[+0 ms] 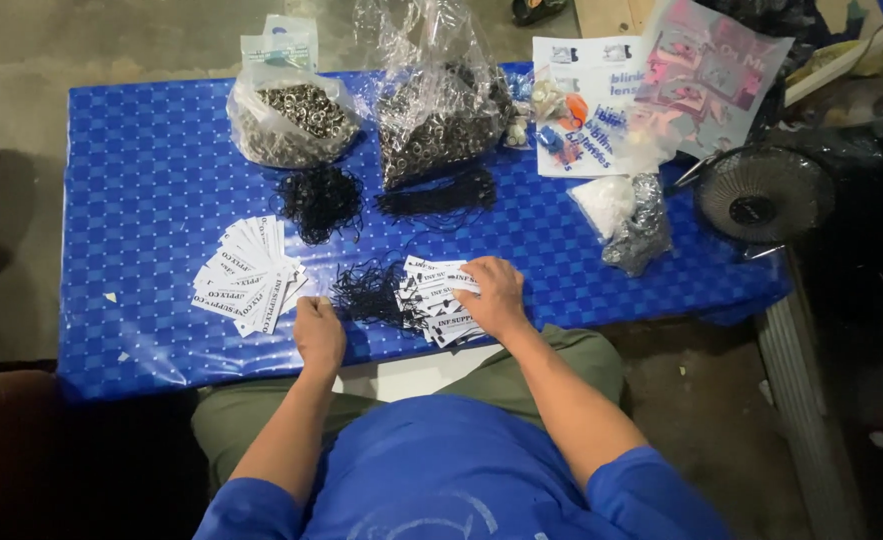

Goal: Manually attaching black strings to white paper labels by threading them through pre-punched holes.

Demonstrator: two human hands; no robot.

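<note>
My right hand [493,294] rests palm down on a spread of white paper tags with black strings [439,302] near the table's front edge, fingers on the top tags. My left hand [318,333] lies curled at the front edge, between that spread and a fanned pile of plain white tags [246,273]; whether it pinches anything I cannot tell. A tangle of loose black strings [366,293] lies between my hands.
The blue checked table [141,180] carries two clear bags of metal eyelets [296,118] [431,120], two bundles of black cord [319,200] [439,195], printed sheets [586,100], and small white and silver bags [626,215]. A small black fan [761,195] stands at the right end.
</note>
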